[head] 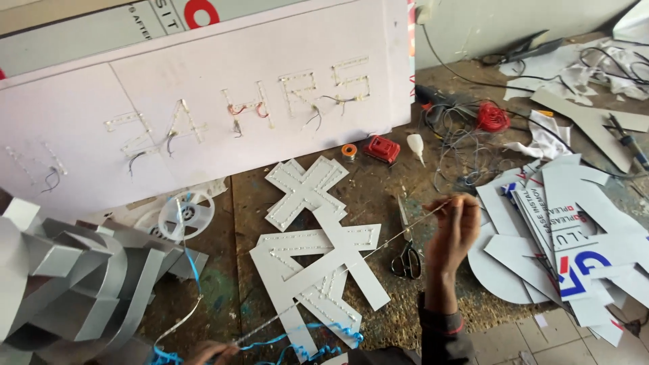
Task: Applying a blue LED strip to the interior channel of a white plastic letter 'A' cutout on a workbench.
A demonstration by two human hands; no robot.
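A thin clear strip (338,270) is held taut above a cluttered brown workbench (378,196), stretched diagonally over white cut-out letter shapes (318,250) studded with small lights. Its upper end is pinched between the closed fingers of the right hand (454,230), which is raised with the wrist bent and a dark sleeve seen below; its lower end is gripped by the left hand (211,351), only partly seen at the bottom edge, fingers closed on the strip. Scissors (406,257) are laid just beside the right hand. Farther out, a white panel (203,101) with lit letters and loose wires is propped at the back, a red wire coil (493,116) and a white spool (182,213) are left on the bench, grey metal letter shells (67,277) are piled at left, and white offcuts (574,230) are heaped at right.
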